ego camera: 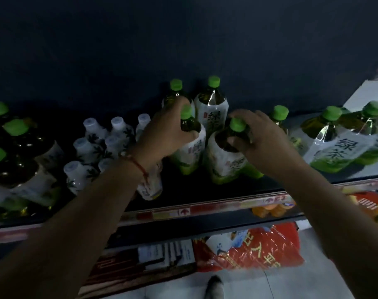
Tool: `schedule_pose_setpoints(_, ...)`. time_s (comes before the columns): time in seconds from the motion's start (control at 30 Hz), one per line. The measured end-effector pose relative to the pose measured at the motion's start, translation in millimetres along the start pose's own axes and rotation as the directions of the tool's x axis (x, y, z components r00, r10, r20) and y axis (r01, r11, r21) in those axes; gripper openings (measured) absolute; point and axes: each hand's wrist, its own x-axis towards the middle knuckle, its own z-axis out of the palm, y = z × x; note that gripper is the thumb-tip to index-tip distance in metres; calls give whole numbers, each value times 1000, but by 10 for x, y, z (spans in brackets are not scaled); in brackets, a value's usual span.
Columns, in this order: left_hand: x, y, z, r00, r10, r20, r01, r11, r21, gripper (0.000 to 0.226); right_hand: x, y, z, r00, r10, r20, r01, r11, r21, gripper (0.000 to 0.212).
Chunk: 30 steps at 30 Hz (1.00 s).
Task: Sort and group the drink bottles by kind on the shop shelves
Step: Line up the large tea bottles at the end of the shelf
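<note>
Green-capped green tea bottles with white labels stand on the dark shelf (205, 190). My left hand (166, 134) is wrapped around the neck of one green tea bottle (190, 147) in the middle. Right beside it, my right hand (259, 139) grips the shoulder of a second green tea bottle (227, 160), just under its cap. Two more of the same kind (213, 104) stand behind them. Further green tea bottles (334, 137) stand at the right and large ones (22, 152) at the left. Several small white-capped bottles (93, 147) are grouped left of my left arm.
The shelf's front edge carries a red price strip (183, 212). Below it a lower shelf holds orange drink bottles (270, 209), red packets (259, 251) and boxed goods (166, 251). A shoe (215, 287) shows on the pale floor. A dark wall backs the shelf.
</note>
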Motion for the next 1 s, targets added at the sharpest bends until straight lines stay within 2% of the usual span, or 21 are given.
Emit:
schedule_pose_setpoints(0.13, -171, 95, -238, 968, -31, 247, 29, 999, 13, 48, -8, 77, -31, 1000, -14, 23, 12, 998, 63, 50)
schedule_pose_setpoints(0.27, -333, 105, -302, 953, -48, 299, 57, 998, -22, 58, -23, 100, -83, 998, -38, 50, 32, 991, 132, 48)
schedule_pose_setpoints(0.4, -475, 155, -184, 960, -88, 267, 140, 973, -182, 66, 24, 84, -129, 991, -81, 108, 67, 989, 132, 47)
schedule_pose_setpoints(0.57, -634, 154, 11, 988, -104, 116, 131, 958, -256, 78, 19, 16, -79, 987, -116, 114, 99, 985, 142, 50)
schedule_pose_setpoints(0.63, -654, 166, 28, 987, -104, 118, 135, 947, -290, 81, 19, 14, -92, 986, -116, 122, 96, 983, 158, 51)
schedule_pose_setpoints(0.73, -537, 228, -144, 977, -105, 184, 176, 886, -428, 70, 104, 30, -157, 965, -111, 237, 68, 981, 183, 47)
schedule_pose_setpoints(0.8, -266, 223, -338, 978, -179, 104, 207, 838, -505, 58, 278, -18, -265, 945, -112, 307, 32, 967, 253, 39)
schedule_pose_setpoints(0.87, 127, 165, -470, 973, -229, -37, 200, 908, -369, 56, 582, -116, -364, 968, -63, 243, -17, 949, 314, 34)
schedule_pose_setpoints(0.9, 331, 139, -496, 974, -218, -61, 195, 945, -263, 57, 794, -144, -379, 982, -43, 182, -15, 951, 308, 39)
schedule_pose_setpoints(0.93, 515, 122, -488, 979, -202, -39, 193, 967, -168, 58, 1017, -154, -364, 987, -35, 159, -11, 961, 277, 46)
schedule_pose_setpoints(1.0, 789, 55, -402, 978, -201, 44, 201, 979, 15, 57, 1423, -152, -251, 964, -37, 263, 7, 993, 115, 59)
